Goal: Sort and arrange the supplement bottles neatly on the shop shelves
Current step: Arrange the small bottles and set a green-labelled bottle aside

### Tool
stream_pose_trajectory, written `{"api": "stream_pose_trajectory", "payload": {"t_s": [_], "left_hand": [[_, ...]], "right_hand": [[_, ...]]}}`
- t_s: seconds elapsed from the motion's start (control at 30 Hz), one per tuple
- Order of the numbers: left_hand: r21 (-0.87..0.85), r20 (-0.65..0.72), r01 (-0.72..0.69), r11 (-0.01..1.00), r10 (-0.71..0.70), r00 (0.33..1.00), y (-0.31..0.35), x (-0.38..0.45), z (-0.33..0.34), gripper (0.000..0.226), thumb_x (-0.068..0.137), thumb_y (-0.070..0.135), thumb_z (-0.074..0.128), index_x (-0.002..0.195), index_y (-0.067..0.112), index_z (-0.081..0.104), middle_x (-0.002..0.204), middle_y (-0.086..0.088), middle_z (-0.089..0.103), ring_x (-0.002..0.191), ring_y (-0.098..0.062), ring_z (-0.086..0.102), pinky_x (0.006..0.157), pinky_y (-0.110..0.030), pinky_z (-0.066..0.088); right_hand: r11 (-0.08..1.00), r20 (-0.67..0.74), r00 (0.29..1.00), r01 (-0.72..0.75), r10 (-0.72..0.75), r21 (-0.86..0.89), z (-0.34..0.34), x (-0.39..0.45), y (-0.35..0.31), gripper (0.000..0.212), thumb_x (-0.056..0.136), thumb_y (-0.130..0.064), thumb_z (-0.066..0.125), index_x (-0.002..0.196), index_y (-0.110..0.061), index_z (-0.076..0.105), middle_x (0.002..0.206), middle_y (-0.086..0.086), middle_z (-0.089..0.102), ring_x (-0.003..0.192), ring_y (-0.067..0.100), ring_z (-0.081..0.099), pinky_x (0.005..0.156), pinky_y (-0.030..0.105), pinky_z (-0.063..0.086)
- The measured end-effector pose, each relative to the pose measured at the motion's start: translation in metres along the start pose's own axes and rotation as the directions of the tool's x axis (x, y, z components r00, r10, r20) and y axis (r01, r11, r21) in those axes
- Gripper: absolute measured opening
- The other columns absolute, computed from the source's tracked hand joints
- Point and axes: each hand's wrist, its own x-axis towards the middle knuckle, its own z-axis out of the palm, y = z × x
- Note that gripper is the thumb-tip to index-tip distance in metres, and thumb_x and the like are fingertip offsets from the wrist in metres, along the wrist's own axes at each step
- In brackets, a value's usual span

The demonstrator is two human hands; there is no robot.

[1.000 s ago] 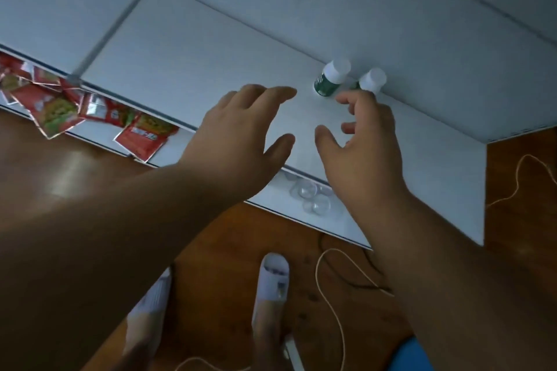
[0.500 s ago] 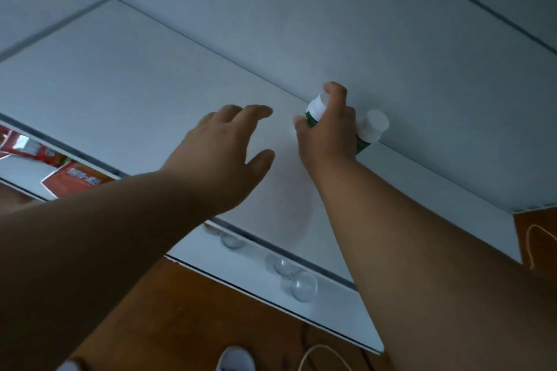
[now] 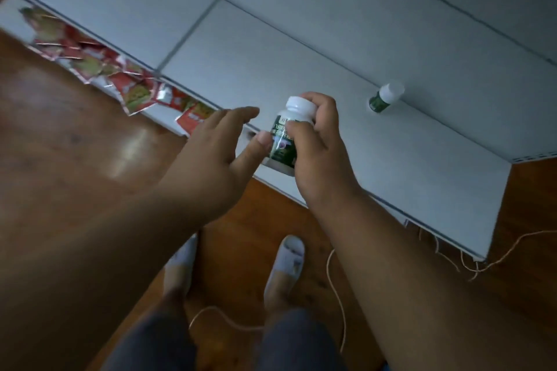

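Note:
My right hand (image 3: 316,144) grips a supplement bottle (image 3: 284,137) with a white cap and dark green label, held over the front edge of the white shelf (image 3: 301,69). My left hand (image 3: 217,153) is open beside it, thumb tip touching the bottle's label. A second supplement bottle (image 3: 384,98) of the same kind stands upright far back on the shelf, near the back panel, to the right of both hands.
Red and green snack packets (image 3: 120,81) lie on the lower shelf to the left. The shelf's right end (image 3: 497,205) stands by the wooden floor. A thin white cord (image 3: 337,295) trails on the floor near my slippered feet (image 3: 286,262).
My right hand has closed on one of the two bottles at the back and pulled it toward me to the shelf's front. My left hand has come up against it. The camera tilted down.

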Motion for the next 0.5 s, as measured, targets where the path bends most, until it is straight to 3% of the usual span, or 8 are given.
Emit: {"api": "stream_pose_trajectory", "payload": {"t_s": [0.13,0.27,0.4,0.5], "left_hand": [[-0.095,-0.091,0.014,0.995,-0.023,0.996,0.032,-0.071,-0.088,0.083,0.086,0.079,0.018,0.14,0.023,0.046,0.134,0.003,0.053,0.124,-0.01,0.047,0.099,-0.031,0.036],[-0.188,-0.217,-0.007,0.982,-0.034,0.976,0.041,-0.115,-0.175,0.09,0.083,0.083,0.017,0.142,0.02,0.044,0.135,0.005,0.051,0.124,-0.006,0.046,0.102,-0.033,0.039],[-0.145,-0.285,-0.039,0.989,-0.004,0.958,0.027,-0.14,-0.263,0.089,0.082,0.084,0.015,0.143,0.025,0.042,0.136,0.008,0.049,0.127,-0.007,0.045,0.105,-0.043,0.04],[-0.089,-0.349,-0.066,0.994,0.031,0.937,0.01,-0.15,-0.326,0.094,0.081,0.086,0.012,0.144,0.022,0.043,0.135,0.007,0.05,0.126,-0.009,0.045,0.104,-0.044,0.04]], "right_hand": [[0.986,0.171,0.985,0.008,-0.037,0.169,0.039,-0.061,-0.085,0.021,0.096,-0.015,0.044,0.114,-0.025,0.051,0.095,0.0,0.059,0.078,0.014,0.066,0.062,0.031,0.056],[0.979,0.268,0.955,0.08,-0.13,0.19,0.092,-0.086,-0.165,0.024,0.086,-0.025,0.043,0.106,-0.028,0.056,0.088,0.001,0.061,0.075,0.017,0.063,0.061,0.035,0.055],[0.958,0.373,0.893,0.175,-0.252,0.228,0.161,-0.102,-0.241,0.018,0.101,-0.011,0.039,0.112,-0.019,0.051,0.084,0.003,0.058,0.065,0.01,0.062,0.051,0.026,0.051],[0.931,0.378,0.853,0.305,-0.361,0.199,0.222,-0.105,-0.279,0.012,0.102,-0.029,0.045,0.11,-0.023,0.051,0.088,-0.002,0.061,0.071,0.008,0.066,0.056,0.028,0.053]]}}
